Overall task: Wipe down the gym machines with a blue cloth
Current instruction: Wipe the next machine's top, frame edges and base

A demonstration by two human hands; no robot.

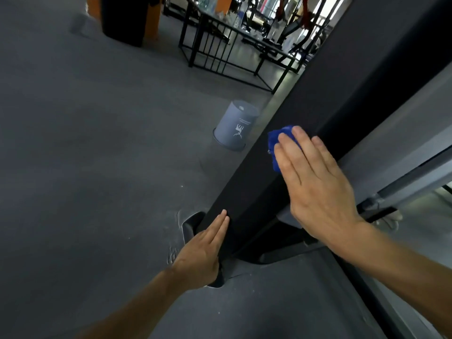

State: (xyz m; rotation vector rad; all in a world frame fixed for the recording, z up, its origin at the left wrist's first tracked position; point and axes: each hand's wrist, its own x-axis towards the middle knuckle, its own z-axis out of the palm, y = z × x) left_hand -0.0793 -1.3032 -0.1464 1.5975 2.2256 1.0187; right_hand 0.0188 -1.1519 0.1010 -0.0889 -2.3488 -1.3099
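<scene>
While pressing the cloth [275, 148] flat against the black post [254, 187] under straight right fingers [291, 157], risks letting it slide out, being pinned rather than gripped. Bunches toward the fingertips already, so likely skips patches of the face. Left hand [203, 250] lies flat, fingers straight, against the post's lower edge near the base [193, 226]; could get bumped on a downward stroke. Bin [233, 126] stands nearby on the floor.
</scene>
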